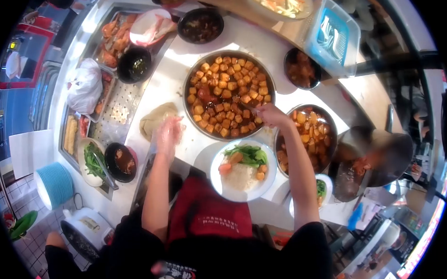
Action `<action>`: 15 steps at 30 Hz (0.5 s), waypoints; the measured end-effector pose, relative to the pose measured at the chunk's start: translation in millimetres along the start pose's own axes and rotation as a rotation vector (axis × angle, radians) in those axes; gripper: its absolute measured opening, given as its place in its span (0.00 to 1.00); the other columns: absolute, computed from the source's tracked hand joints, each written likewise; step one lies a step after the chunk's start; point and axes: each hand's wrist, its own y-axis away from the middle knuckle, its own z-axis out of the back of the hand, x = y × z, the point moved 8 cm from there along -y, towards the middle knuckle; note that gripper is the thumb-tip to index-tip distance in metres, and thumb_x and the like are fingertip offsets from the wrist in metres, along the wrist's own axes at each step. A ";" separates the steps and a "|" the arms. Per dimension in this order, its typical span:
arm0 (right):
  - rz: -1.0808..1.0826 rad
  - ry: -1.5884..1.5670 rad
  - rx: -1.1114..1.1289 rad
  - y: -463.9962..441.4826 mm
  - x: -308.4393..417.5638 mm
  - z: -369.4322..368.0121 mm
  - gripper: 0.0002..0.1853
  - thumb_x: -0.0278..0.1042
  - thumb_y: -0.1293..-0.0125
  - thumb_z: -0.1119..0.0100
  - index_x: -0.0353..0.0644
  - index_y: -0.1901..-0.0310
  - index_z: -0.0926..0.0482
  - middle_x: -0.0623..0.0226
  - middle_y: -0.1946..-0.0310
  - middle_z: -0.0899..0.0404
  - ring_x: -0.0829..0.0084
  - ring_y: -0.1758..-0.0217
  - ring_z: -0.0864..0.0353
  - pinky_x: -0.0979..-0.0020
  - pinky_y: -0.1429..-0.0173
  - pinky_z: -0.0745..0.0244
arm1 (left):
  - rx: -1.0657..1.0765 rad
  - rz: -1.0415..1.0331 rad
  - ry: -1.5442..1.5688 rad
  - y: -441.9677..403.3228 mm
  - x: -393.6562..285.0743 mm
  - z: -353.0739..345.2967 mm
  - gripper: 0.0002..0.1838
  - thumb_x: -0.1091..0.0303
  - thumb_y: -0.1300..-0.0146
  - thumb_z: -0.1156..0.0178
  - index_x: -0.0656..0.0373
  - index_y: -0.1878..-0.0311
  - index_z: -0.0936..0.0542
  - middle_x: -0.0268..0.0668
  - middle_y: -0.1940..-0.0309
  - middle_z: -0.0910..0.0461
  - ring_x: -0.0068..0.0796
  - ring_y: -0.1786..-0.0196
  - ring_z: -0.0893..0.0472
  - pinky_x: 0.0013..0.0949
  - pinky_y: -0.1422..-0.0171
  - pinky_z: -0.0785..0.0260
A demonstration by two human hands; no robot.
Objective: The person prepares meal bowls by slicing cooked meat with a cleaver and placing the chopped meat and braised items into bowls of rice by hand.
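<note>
My right hand [270, 115] grips the handle of a serving spoon [248, 107], whose bowl is down in the sauce. The spoon's end is hidden among browned tofu cubes in a large round pan [185, 94]. My left hand [169, 134] hovers left of the pan, beside a folded tan cloth [155, 118]; its fingers look loosely apart and hold nothing I can see. Closer to my body, below the pan, sits a white plate [217, 182] with rice [239, 176], leafy greens [252, 154] and several orange and brown pieces.
Another pan [335, 152] of stewed cubes stands right of the plate. Dark bowls [201, 26] of food line the counter's back. At left are a metal tray [127, 101], tongs [104, 172] over greens and stacked blue plates [54, 185]. A blue basket [354, 46] holds utensils.
</note>
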 end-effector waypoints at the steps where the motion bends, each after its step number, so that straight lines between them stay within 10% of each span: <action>1: -0.046 0.002 0.008 16.4 2.7 -6.3 0.18 0.33 0.28 0.52 0.41 0.40 0.23 0.78 0.83 0.38 0.83 0.84 0.43 0.75 0.82 0.49 | -0.005 -0.020 0.015 -0.2 4.1 7.8 0.19 0.51 0.27 0.48 0.58 0.56 0.17 0.25 0.78 0.27 0.15 0.78 0.33 0.21 0.76 0.45; 4: -0.080 -0.198 0.012 31.0 13.1 -1.4 0.19 0.32 0.27 0.51 0.41 0.38 0.25 0.80 0.83 0.40 0.85 0.85 0.46 0.77 0.82 0.53 | 0.014 0.065 -0.018 -8.2 -2.6 11.6 0.18 0.53 0.27 0.47 0.57 0.58 0.16 0.25 0.78 0.27 0.15 0.78 0.32 0.21 0.76 0.44; 6: -0.146 -0.271 0.086 41.5 4.6 -10.5 0.37 0.19 0.41 0.58 0.68 0.32 0.28 0.59 0.37 0.24 0.85 0.83 0.41 0.81 0.81 0.41 | 0.009 0.074 -0.003 -15.5 5.4 15.6 0.17 0.54 0.28 0.45 0.57 0.59 0.16 0.25 0.78 0.27 0.15 0.78 0.32 0.21 0.75 0.43; 10: -0.146 -0.549 0.075 44.2 -25.8 -21.5 0.32 0.20 0.41 0.57 0.46 0.32 0.28 0.67 0.70 0.21 0.85 0.85 0.42 0.80 0.82 0.43 | 0.083 0.070 0.019 -27.5 3.0 25.1 0.16 0.53 0.28 0.46 0.55 0.59 0.17 0.24 0.77 0.28 0.14 0.75 0.31 0.21 0.72 0.41; 13: -0.185 -0.593 0.009 66.0 -7.1 -19.2 0.23 0.26 0.27 0.53 0.39 0.32 0.33 0.83 0.83 0.43 0.85 0.85 0.49 0.79 0.83 0.53 | 0.091 0.068 -0.009 -26.9 -4.2 27.4 0.16 0.52 0.28 0.45 0.53 0.59 0.18 0.24 0.76 0.29 0.15 0.74 0.30 0.20 0.70 0.39; 15: -0.175 -0.538 -0.044 68.7 -15.8 -19.1 0.21 0.27 0.27 0.53 0.40 0.34 0.29 0.81 0.83 0.40 0.85 0.86 0.47 0.78 0.83 0.51 | 0.088 0.068 -0.021 -25.2 -9.2 28.3 0.16 0.52 0.28 0.45 0.53 0.59 0.18 0.24 0.76 0.29 0.14 0.74 0.31 0.20 0.70 0.40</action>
